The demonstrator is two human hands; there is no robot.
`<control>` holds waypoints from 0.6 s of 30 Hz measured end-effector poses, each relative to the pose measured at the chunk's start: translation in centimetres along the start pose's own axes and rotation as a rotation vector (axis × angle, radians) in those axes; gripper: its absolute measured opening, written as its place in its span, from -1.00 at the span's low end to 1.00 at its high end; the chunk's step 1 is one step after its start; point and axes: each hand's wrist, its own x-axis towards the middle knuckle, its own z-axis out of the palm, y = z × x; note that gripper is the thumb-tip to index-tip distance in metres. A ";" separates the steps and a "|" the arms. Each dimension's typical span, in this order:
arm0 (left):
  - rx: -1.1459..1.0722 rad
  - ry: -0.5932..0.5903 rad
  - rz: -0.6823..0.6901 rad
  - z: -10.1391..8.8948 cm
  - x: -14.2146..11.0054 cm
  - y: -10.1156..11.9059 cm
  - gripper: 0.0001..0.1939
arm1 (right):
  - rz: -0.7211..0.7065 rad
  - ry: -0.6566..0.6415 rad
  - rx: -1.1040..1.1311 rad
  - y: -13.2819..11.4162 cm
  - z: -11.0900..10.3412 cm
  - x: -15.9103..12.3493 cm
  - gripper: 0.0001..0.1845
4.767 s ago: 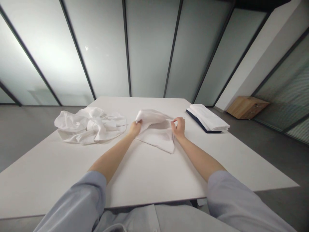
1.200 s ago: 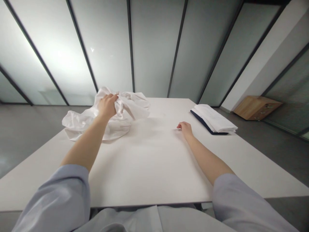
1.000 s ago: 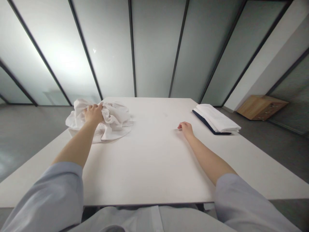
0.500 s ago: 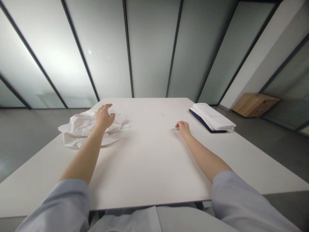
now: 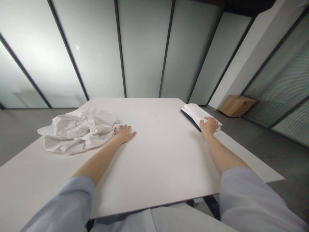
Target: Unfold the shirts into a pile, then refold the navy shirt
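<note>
- Grey floor shows beyond the left edge of the table, and frosted glass panels in thin dark frames run along the far side of the room.
- A crumpled white cloth lies in a loose heap on the left part of the table, with its folds bunched and one corner pointing left.
- The left hand lies palm down and open on the white table, its fingers spread and pointing right. The heel of the hand and the thumb side are at the right edge of the crumpled cloth, touching it or just beside it. The hand is not gripping the cloth.
- A pale blue sleeve covers the left forearm near the elbow, and a matching sleeve covers the right.
- A neatly folded white stack sits near the far right edge of the table, on a navy-edged folded piece.
- The right hand rests on the near end of that stack, with the fingers slightly curled over it. You cannot tell whether it is gripping or only touching.
- A low wooden cabinet stands on the floor by a white pillar, well beyond the table.
</note>
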 end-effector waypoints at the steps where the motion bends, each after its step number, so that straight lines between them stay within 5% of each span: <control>1: 0.000 0.009 0.001 0.0 0.0 0.0 -0.34 | -0.061 -0.055 -0.107 1.2 -0.5 0.0 -0.58; 5: -0.001 0.041 0.005 0.1 0.0 0.2 -0.36 | -0.244 -0.243 -0.410 3.0 -2.2 -0.1 -0.53; 9: 0.004 0.038 -0.003 0.0 -0.1 0.4 -0.36 | -0.215 -0.337 -0.542 1.5 -3.8 1.9 -0.64; 14: 0.016 0.043 -0.005 -0.1 -0.3 0.5 -0.37 | -0.352 -0.119 -0.421 -3.3 -5.4 5.8 -0.66; 18: 0.055 0.068 -0.008 -0.3 -0.5 0.6 -0.40 | -0.582 -0.106 -0.136 -9.8 -4.0 3.0 -0.68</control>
